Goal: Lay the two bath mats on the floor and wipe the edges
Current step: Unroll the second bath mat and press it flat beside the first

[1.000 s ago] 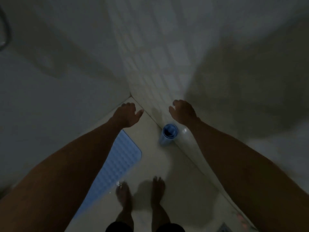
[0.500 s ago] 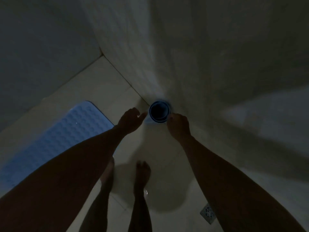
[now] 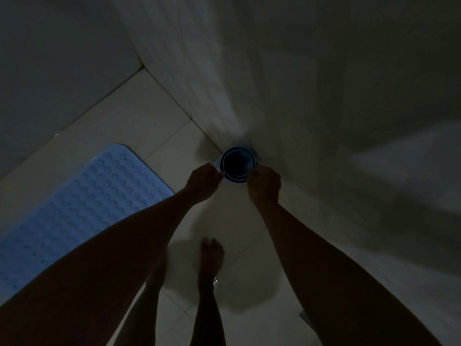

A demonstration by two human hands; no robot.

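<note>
A rolled blue bath mat (image 3: 238, 164) stands on end against the right wall, its dark hollow top facing me. My left hand (image 3: 203, 181) pinches the roll's left rim and my right hand (image 3: 265, 183) pinches its right rim. A second light blue bath mat (image 3: 82, 203) with a bumpy surface lies flat on the floor at the left, partly hidden by my left forearm.
The room is dim. Pale floor tiles (image 3: 139, 113) run into a corner between the left wall (image 3: 50, 66) and the tiled right wall (image 3: 324, 96). My bare feet (image 3: 211, 255) stand below the roll. A floor drain (image 3: 304, 316) peeks out beside my right forearm.
Both hands came down from the wall and closed on the rim of the rolled mat. My head tilted down and nearer, so the roll now sits just ahead of my hands.
</note>
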